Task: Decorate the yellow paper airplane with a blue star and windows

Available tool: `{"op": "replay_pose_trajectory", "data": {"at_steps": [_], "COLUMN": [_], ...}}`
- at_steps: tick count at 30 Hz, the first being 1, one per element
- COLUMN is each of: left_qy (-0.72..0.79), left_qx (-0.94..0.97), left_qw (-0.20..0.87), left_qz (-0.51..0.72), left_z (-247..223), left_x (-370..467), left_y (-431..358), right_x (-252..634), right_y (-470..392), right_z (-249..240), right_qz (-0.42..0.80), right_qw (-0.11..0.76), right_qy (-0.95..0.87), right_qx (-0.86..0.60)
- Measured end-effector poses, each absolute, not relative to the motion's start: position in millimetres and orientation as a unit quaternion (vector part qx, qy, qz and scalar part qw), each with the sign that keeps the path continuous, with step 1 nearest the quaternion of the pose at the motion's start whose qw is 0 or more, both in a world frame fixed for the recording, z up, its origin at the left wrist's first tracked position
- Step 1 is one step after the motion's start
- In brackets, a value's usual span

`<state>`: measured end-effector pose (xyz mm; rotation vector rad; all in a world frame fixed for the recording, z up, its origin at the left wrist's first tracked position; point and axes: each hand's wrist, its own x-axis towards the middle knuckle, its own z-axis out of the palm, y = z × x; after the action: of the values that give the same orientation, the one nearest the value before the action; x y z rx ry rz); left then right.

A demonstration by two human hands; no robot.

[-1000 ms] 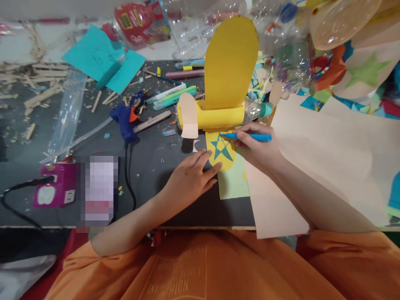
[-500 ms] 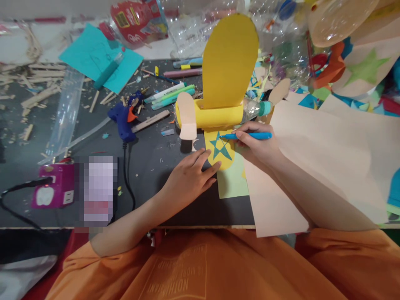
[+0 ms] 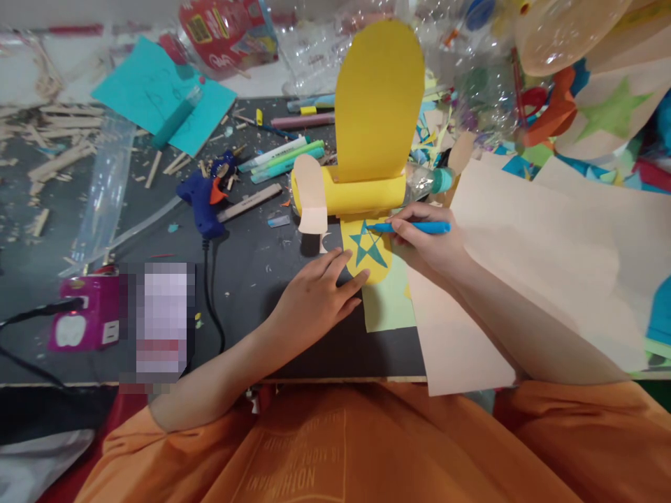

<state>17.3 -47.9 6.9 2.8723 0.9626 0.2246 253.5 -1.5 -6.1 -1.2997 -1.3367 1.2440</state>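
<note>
My right hand (image 3: 423,234) grips a blue felt-tip pen (image 3: 433,228), its tip touching the upper part of a star (image 3: 361,253) drawn on a yellow paper wing (image 3: 378,274). The star's lower points are filled in blue-green. Fingers spread, my left hand (image 3: 322,286) rests on the wing's lower left edge. The wing joins a plastic bottle wrapped in yellow paper (image 3: 367,195), with a teal cap (image 3: 442,180) on the right. A larger yellow wing (image 3: 380,98) extends from its far side, and a pale paper piece (image 3: 312,195) is fixed near its left end.
Left of the bottle lie a blue glue gun (image 3: 203,202) and several markers (image 3: 283,161). A purple power socket block (image 3: 87,314) sits at front left. Pale paper sheets (image 3: 545,244) cover the right side; plastic bottles (image 3: 225,35) and scraps line the back.
The pen tip has shifted very slightly within the top of the star. Both hands keep nearly the same places; the whole view has drifted a little.
</note>
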Motion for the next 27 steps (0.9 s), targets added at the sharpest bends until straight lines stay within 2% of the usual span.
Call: {"op": "replay_pose_trajectory", "data": {"at_steps": [20,27], "left_qy": [0.326,0.321], "left_qx": [0.939,0.941], "left_qw": [0.087,0.069], "left_qz": [0.070,0.080], "left_z": [5.7,7.1], "left_x": [16.6,17.7], "left_y": [-48.4,-48.2], "right_x": [254.9,253.2], "right_y": [-1.5,-2.9], "right_z": [-6.1,-7.1], "right_qz": [0.495,0.482], "right_qw": [0.429,0.421], "right_qy": [-0.544,-0.562], "right_qx": [-0.524,-0.525]}}
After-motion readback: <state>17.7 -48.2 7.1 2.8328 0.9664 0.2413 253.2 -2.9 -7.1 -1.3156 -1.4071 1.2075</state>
